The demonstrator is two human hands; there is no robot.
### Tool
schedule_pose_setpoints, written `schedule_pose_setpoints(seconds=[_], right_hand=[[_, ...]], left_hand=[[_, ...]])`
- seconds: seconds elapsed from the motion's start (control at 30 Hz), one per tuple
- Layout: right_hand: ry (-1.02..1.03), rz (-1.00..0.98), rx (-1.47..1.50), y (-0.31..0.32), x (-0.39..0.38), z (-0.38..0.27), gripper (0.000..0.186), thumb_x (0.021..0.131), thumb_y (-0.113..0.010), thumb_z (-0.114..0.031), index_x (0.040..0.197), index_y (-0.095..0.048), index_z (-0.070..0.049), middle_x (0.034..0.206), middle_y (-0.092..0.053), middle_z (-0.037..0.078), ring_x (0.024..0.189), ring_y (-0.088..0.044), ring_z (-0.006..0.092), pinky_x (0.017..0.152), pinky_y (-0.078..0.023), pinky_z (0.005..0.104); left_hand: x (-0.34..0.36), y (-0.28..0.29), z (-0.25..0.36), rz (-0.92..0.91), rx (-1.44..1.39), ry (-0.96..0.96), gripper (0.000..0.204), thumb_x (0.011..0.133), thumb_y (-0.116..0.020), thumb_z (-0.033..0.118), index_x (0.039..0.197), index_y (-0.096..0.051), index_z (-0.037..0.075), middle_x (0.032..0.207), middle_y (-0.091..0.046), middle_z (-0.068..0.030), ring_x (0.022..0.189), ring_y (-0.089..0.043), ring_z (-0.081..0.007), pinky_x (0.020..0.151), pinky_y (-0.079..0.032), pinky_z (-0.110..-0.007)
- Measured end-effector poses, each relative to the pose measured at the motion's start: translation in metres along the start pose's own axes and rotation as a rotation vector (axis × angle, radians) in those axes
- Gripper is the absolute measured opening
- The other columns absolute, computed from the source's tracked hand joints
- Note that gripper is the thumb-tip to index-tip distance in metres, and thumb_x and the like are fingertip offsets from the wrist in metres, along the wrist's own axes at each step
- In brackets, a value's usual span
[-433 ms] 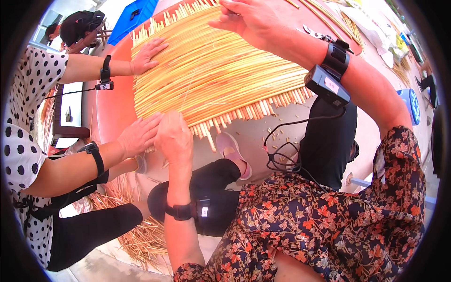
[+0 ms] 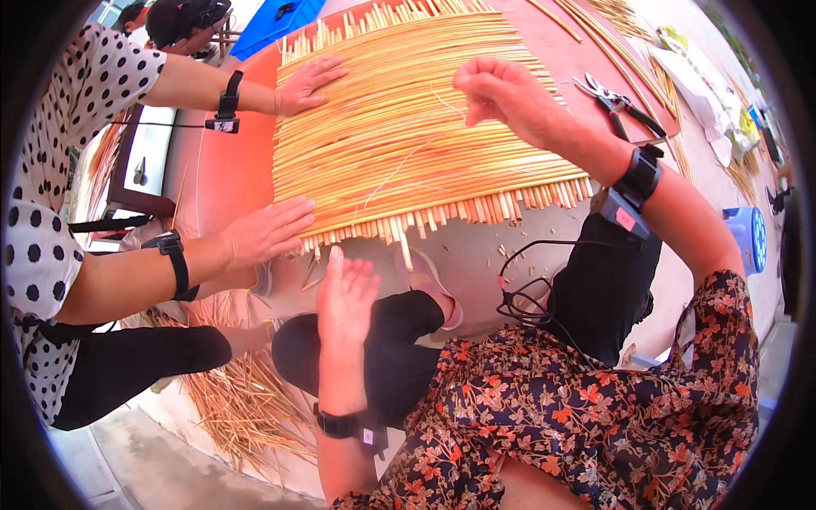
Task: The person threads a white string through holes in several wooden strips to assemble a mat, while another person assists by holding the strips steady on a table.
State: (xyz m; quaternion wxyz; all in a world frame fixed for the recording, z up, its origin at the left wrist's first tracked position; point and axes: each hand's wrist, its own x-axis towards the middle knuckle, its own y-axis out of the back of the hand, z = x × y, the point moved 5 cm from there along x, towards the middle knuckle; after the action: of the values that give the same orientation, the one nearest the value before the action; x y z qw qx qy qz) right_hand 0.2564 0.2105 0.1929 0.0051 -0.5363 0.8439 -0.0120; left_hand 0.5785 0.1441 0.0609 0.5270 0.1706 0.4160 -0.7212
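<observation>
A mat of golden reed stalks point(image 2: 382, 140), laid side by side, rests on the red tabletop point(image 2: 229, 183). My right hand point(image 2: 510, 100) is raised above the mat's right part, its fingers curled in a pinch; whatever they hold, if anything, is too fine to make out. Below the mat's near edge, my left hand point(image 2: 347, 297) is open with the palm showing, touching nothing. A thin pale thread point(image 2: 393, 177) lies loose across the stalks. A co-worker's hand point(image 2: 310, 85) presses flat on the mat's left side; the co-worker's other hand point(image 2: 268, 229) touches its near left corner.
Pruning shears point(image 2: 620, 106) with red and black handles lie right of the mat, beside long loose reeds point(image 2: 608, 47). A white plastic bag point(image 2: 693, 102) lies farther right. There is a blue stool point(image 2: 745, 238) at right, a blue crate point(image 2: 276, 25) behind, and a straw pile point(image 2: 242, 395) below.
My left hand has opened and moved down, away from the mat's near edge and the co-worker's hand. My right hand has come nearer from the far edge, its fingers curling. The view has shifted.
</observation>
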Motion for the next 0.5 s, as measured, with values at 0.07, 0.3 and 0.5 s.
schedule_pose_setpoints(seconds=[0.07, 0.3, 0.5], right_hand=[[-0.005, -0.115, -0.183, -0.027, 0.006, 0.011, 0.012, 0.09, -0.059, -0.015, 0.086, -0.06, -0.004, 0.074, -0.055, -0.003, 0.062, -0.053, 0.0035, 0.06, -0.049, 0.0212], [0.081, -0.372, -0.653, -0.116, 0.001, 0.012, 0.017, 0.077, -0.065, -0.019, 0.08, -0.067, -0.002, 0.07, -0.063, 0.013, 0.066, -0.059, 0.0213, 0.067, -0.048, 0.0344], [0.181, -0.552, -0.846, -0.159, 0.013, 0.026, 0.018, 0.077, -0.059, -0.019, 0.085, -0.069, -0.006, 0.077, -0.066, 0.016, 0.075, -0.063, 0.0307, 0.07, -0.049, 0.0387]], left_hand=[[0.015, -0.003, 0.001, -0.026, -0.068, -0.009, 0.062, 0.079, -0.073, 0.044, 0.115, -0.044, 0.001, 0.116, -0.05, -0.0118, 0.113, -0.048, -0.0249, 0.095, -0.04, -0.048], [0.042, -0.011, 0.013, -0.159, -0.273, -0.013, 0.081, 0.076, -0.075, 0.045, 0.135, -0.035, 0.007, 0.136, -0.04, -0.014, 0.128, -0.037, -0.0308, 0.105, -0.031, -0.056], [0.032, -0.004, 0.029, -0.123, -0.15, -0.039, 0.073, 0.075, -0.078, 0.04, 0.131, -0.042, 0.009, 0.123, -0.052, -0.0129, 0.113, -0.053, -0.0313, 0.098, -0.042, -0.05]])
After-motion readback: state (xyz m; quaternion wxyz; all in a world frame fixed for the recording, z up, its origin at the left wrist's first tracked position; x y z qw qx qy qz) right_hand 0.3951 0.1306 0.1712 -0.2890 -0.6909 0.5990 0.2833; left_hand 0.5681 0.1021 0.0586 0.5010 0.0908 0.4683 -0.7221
